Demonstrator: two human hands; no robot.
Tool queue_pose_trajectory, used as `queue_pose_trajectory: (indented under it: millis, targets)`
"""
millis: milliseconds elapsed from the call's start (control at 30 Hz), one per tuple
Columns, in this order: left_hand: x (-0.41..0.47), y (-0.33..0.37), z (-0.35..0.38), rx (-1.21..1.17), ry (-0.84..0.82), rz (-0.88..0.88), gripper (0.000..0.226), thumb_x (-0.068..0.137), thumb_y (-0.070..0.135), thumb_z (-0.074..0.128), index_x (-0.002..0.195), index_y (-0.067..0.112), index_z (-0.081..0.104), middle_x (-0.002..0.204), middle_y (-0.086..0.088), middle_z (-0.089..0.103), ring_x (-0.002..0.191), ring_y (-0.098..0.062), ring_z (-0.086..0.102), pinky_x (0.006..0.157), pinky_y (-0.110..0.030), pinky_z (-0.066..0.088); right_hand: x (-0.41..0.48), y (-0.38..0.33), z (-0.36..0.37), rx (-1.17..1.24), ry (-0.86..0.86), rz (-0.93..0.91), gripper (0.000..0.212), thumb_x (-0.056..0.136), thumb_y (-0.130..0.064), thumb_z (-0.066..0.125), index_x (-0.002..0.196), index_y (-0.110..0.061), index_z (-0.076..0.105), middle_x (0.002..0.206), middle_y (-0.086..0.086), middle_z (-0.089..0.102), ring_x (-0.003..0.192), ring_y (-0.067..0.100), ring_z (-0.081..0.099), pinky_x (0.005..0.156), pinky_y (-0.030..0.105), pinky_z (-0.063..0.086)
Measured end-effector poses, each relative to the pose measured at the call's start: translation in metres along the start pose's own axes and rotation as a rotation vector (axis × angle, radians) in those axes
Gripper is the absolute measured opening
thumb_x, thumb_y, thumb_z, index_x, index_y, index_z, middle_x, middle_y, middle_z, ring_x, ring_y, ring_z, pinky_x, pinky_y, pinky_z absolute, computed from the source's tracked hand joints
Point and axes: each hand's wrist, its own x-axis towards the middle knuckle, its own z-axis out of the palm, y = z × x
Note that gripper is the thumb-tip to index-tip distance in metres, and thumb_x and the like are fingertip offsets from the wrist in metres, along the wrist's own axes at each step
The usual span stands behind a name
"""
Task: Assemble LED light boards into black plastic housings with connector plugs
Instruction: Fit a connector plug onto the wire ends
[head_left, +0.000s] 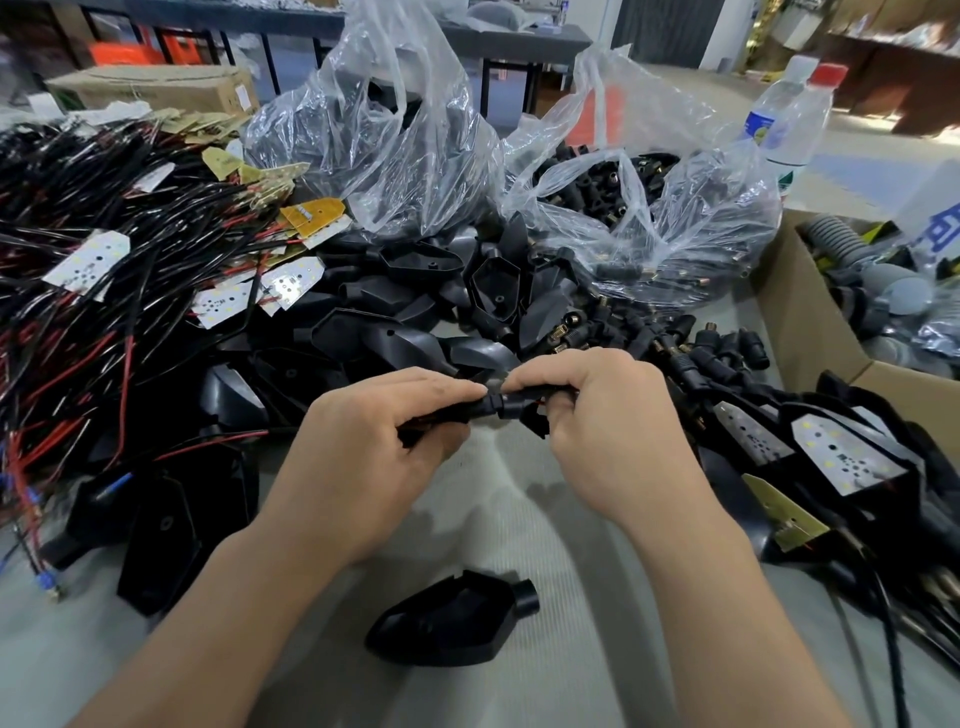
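Note:
My left hand (379, 441) grips a black connector plug (493, 406) with a red and black wire trailing to the left. My right hand (608, 415) pinches the other end of it, where the neck of a black housing (535, 421) meets the plug; most of that housing is hidden under my fingers. A loose black housing (447, 623) lies hollow side up on the grey table in front of me. Wired LED boards (88, 262) lie piled at the left. Finished housings with white LED boards (841, 457) lie at the right.
A heap of black housings (415, 291) fills the middle. Behind it stand two clear plastic bags, one with housings (395, 135), one with connector plugs (639, 208). Loose plugs (727, 345) lie at the right. A cardboard box (810, 312) and water bottles (795, 114) stand at the far right.

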Motion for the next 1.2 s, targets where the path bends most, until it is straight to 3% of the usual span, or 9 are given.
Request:
queue_pose_trajectory:
  millis: [167,333,433,600,700,800,933,1033,1200]
  targets:
    - [-0.003,0.003,0.002,0.076,0.116,0.06,0.033,0.077,0.0,0.085,0.1,0.023,0.082,0.102,0.018,0.073,0.102,0.001,0.065,0.096,-0.006,0.044,-0.002,-0.002,-0.002,0.046,-0.003,-0.011,0.047,0.085,0.004,0.059,0.092,-0.036,0.083,0.092,-0.014,0.078,0.08,0.008,0.069,0.074,0.02,0.056]
    - [-0.001,-0.001,0.003,0.183,0.264,0.19,0.031,0.076,-0.016,0.081,0.088,0.012,0.081,0.098,0.006,0.074,0.098,-0.004,0.062,0.093,-0.007,0.043,-0.001,0.002,-0.007,0.222,-0.053,0.013,0.043,0.085,0.0,0.065,0.087,-0.039,0.082,0.076,-0.009,0.077,0.063,0.019,0.07,0.059,0.035,0.059]
    - [-0.001,-0.001,0.004,0.165,0.288,0.16,0.034,0.075,-0.014,0.082,0.094,0.015,0.081,0.104,0.009,0.073,0.102,-0.004,0.063,0.097,-0.009,0.043,-0.001,0.004,-0.006,0.259,-0.024,-0.001,0.041,0.082,0.003,0.066,0.085,-0.035,0.082,0.072,-0.015,0.075,0.049,0.009,0.059,0.046,0.018,0.045]
    - [-0.001,0.005,0.001,0.103,0.181,-0.086,0.053,0.077,0.004,0.085,0.122,0.029,0.072,0.11,0.025,0.069,0.106,0.006,0.062,0.095,0.003,0.034,0.0,0.009,-0.011,0.319,0.026,-0.015,0.038,0.079,0.004,0.072,0.083,-0.032,0.082,0.075,-0.016,0.076,0.065,0.01,0.072,0.058,0.03,0.059]
    - [-0.001,0.007,0.001,0.03,0.122,-0.23,0.039,0.079,0.026,0.085,0.108,0.044,0.067,0.092,0.041,0.069,0.095,0.018,0.061,0.082,0.005,0.036,0.0,0.011,-0.011,0.324,0.075,-0.031,0.039,0.078,0.004,0.072,0.081,-0.033,0.082,0.071,-0.017,0.075,0.053,0.008,0.064,0.047,0.021,0.046]
    - [0.001,0.005,-0.002,-0.009,0.064,-0.234,0.032,0.077,0.027,0.088,0.096,0.042,0.067,0.09,0.041,0.067,0.089,0.017,0.063,0.076,0.003,0.039,0.001,0.013,-0.011,0.324,0.095,0.001,0.039,0.077,0.004,0.072,0.08,-0.034,0.082,0.068,-0.014,0.074,0.045,0.006,0.055,0.044,0.018,0.04]
    - [0.0,0.005,-0.004,-0.031,0.04,-0.198,0.036,0.073,0.019,0.091,0.092,0.041,0.07,0.087,0.034,0.07,0.085,0.008,0.068,0.071,-0.006,0.048,0.002,0.013,-0.014,0.321,0.047,0.059,0.042,0.078,0.005,0.068,0.078,-0.034,0.082,0.068,-0.006,0.076,0.061,0.017,0.07,0.059,0.038,0.061]
    - [-0.002,0.005,-0.004,-0.032,0.0,-0.16,0.035,0.072,0.02,0.091,0.092,0.042,0.072,0.083,0.028,0.071,0.081,0.003,0.069,0.07,-0.014,0.054,0.002,0.013,-0.016,0.189,-0.063,0.049,0.043,0.08,0.003,0.063,0.075,-0.035,0.082,0.056,-0.02,0.067,0.041,0.006,0.052,0.042,0.014,0.04]
    - [-0.003,0.004,0.0,-0.063,-0.049,-0.177,0.035,0.072,0.019,0.092,0.09,0.042,0.072,0.077,0.023,0.072,0.074,-0.001,0.07,0.069,-0.015,0.053,0.002,0.012,-0.014,0.094,-0.102,0.047,0.04,0.082,0.0,0.062,0.074,-0.034,0.082,0.052,-0.029,0.06,0.045,0.001,0.054,0.043,0.009,0.036]
